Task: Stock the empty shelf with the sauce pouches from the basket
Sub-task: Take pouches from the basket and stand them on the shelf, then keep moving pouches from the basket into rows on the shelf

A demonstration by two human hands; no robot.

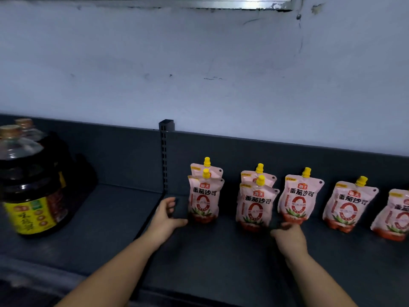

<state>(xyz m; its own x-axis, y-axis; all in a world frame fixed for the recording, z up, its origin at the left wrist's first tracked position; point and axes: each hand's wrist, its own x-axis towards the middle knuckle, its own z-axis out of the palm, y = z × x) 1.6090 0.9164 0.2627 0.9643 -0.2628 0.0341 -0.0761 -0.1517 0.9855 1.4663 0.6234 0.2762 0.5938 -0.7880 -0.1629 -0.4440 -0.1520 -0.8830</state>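
Several pink sauce pouches with yellow caps stand upright in a row on the dark shelf (212, 258). The leftmost pouch (204, 199) has another behind it, and so does the second pouch (255, 206). Further right stand a single pouch (297, 200), another pouch (348, 207), and one cut off by the frame edge (396, 216). My left hand (167, 218) is open just left of the leftmost pouch, fingers curled, holding nothing. My right hand (288, 237) rests in front of the gap between the second and third pouches, fingers apart and empty. The basket is out of view.
Two large dark soy sauce bottles (28, 185) with yellow labels stand on the neighbouring shelf section at the left. A slotted upright post (164, 160) divides the two sections. A pale wall (199, 74) rises behind the shelf's back panel.
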